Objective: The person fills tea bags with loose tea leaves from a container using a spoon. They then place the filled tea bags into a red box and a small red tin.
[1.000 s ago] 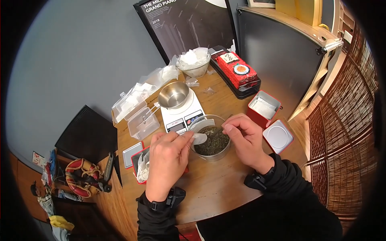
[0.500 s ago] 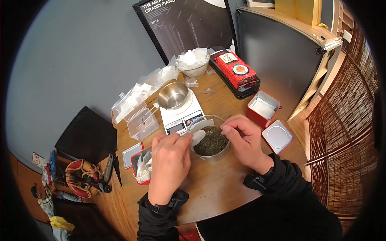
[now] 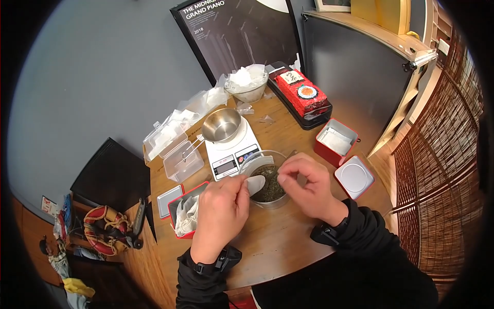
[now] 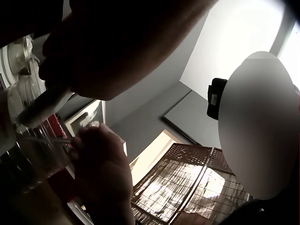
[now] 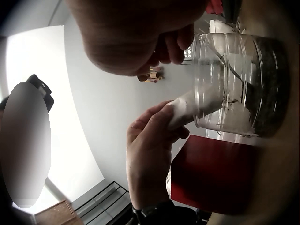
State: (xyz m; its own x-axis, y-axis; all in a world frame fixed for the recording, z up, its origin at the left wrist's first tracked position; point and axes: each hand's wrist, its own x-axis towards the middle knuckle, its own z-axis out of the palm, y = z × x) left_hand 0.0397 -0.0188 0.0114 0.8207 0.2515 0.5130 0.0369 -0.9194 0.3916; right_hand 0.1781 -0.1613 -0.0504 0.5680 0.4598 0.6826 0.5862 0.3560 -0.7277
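In the head view my left hand (image 3: 218, 208) pinches a small white filter bag (image 3: 256, 184) at the mouth of a clear jar (image 3: 270, 205). Dark dried leaves (image 3: 266, 193) lie in the jar's bottom. My right hand (image 3: 307, 188) is at the jar's right side, thumb and fingers pinching a thin-handled spoon. In the right wrist view the spoon's dark handle (image 5: 233, 71) slants down through the jar, and the bag (image 5: 185, 108) reaches in at the rim. The spoon's tip is hard to make out among the leaves.
A white kitchen scale (image 3: 225, 168) bearing a steel pan (image 3: 221, 125) stands behind the jar. On the left are a red tin (image 3: 180, 233) of white bags and a clear plastic box (image 3: 183, 165). Another red tin (image 3: 337, 147) and its lid (image 3: 355, 177) stand right.
My left hand has shifted slightly right and down, bringing the white bag further over the leaves. The right hand has tipped left, and the spoon's handle end now shows above its fingers.
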